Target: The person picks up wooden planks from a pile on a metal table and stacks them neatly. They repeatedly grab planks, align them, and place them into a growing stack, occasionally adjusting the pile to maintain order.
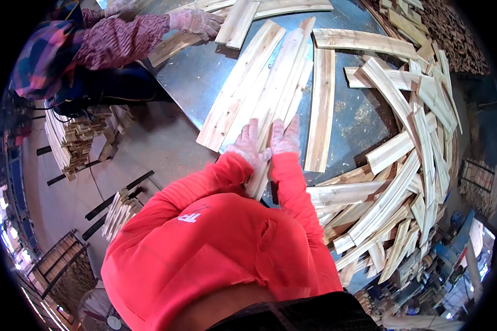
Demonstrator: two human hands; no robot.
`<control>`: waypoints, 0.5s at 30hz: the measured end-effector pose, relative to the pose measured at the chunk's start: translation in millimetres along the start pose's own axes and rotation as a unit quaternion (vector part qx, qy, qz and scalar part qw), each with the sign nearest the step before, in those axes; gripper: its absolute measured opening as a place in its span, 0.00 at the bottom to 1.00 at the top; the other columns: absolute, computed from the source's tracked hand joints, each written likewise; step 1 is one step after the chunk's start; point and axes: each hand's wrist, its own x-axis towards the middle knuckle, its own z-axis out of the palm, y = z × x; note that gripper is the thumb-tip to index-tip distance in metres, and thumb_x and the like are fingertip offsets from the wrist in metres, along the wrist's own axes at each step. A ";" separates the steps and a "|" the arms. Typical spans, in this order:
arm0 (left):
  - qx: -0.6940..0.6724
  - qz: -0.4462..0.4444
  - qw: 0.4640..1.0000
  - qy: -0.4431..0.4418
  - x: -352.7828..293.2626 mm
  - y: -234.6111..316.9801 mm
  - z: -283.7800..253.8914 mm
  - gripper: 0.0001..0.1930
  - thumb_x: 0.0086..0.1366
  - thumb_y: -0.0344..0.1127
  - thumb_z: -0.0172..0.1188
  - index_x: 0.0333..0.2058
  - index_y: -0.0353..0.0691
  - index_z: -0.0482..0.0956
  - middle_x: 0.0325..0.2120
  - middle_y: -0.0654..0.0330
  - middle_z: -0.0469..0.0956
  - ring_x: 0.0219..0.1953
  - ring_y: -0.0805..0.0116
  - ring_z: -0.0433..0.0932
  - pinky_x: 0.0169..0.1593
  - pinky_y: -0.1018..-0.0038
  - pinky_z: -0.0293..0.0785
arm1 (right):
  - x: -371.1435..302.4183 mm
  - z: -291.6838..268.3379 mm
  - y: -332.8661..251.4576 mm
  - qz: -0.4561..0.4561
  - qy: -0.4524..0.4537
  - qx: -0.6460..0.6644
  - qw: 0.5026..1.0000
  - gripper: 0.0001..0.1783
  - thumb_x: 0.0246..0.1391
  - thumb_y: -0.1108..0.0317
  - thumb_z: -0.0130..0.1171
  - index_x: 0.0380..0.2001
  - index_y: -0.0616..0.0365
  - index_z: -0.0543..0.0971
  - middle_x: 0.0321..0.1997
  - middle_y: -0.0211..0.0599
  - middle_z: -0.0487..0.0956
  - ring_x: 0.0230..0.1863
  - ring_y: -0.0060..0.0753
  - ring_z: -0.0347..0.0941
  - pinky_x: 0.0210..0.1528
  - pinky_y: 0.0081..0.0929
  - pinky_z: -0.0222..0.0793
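My left hand [247, 144], in a pale work glove, lies on long wooden boards [268, 94] that slant away across the metal table. Its fingers are stretched forward along the wood. Beside it, my right hand [285, 138], also gloved, rests on the right edge of these boards with fingers apart. The two thumbs come close together over the near end. To the left lies a wide, pale board [240, 85] with small knots. A separate board with a brown streak [320, 110] lies just right of my right hand.
Jumbled boards [392, 193] heap along the table's [190, 91] right side. At the far left, another person's gloved hand [199, 23] reaches to a short board [237, 22]. Stacked wood pieces [74, 140] stand on the floor at left. More wood is piled beyond the far right edge.
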 end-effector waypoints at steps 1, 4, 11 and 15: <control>0.013 -0.014 1.000 0.024 -2.9 5.2 6.8 0.54 0.55 0.53 0.62 0.67 0.36 0.36 0.65 0.39 0.51 0.62 0.44 0.62 0.63 0.57 0.60 | 4.4 3.1 7.6 -0.005 -0.017 0.018 1.000 0.41 0.59 0.52 0.54 0.66 0.64 0.54 0.68 0.55 0.60 0.69 0.51 0.55 0.67 0.35 0.53; 0.074 -0.071 0.994 0.026 2.4 17.1 12.7 0.60 0.48 0.53 0.66 0.68 0.38 0.32 0.66 0.43 0.47 0.65 0.46 0.56 0.66 0.58 0.55 | 4.4 15.3 27.3 -0.048 -0.045 0.164 0.984 0.39 0.60 0.51 0.52 0.66 0.65 0.56 0.67 0.50 0.62 0.67 0.44 0.58 0.66 0.31 0.52; -0.104 -0.003 0.988 0.115 19.4 -1.4 7.8 0.60 0.44 0.48 0.69 0.68 0.37 0.36 0.62 0.42 0.56 0.63 0.49 0.62 0.64 0.65 0.59 | 24.5 15.6 49.2 -0.045 -0.134 0.381 0.914 0.38 0.59 0.48 0.53 0.64 0.63 0.60 0.59 0.46 0.70 0.58 0.37 0.66 0.59 0.31 0.62; -0.474 0.171 0.862 0.057 30.8 -21.4 -5.6 0.50 0.50 0.43 0.65 0.66 0.32 0.46 0.61 0.45 0.60 0.61 0.58 0.65 0.63 0.70 0.61 | 21.1 -15.5 -1.1 0.142 -0.268 0.656 0.691 0.54 0.49 0.56 0.68 0.67 0.66 0.46 0.63 0.50 0.64 0.60 0.43 0.66 0.58 0.33 0.67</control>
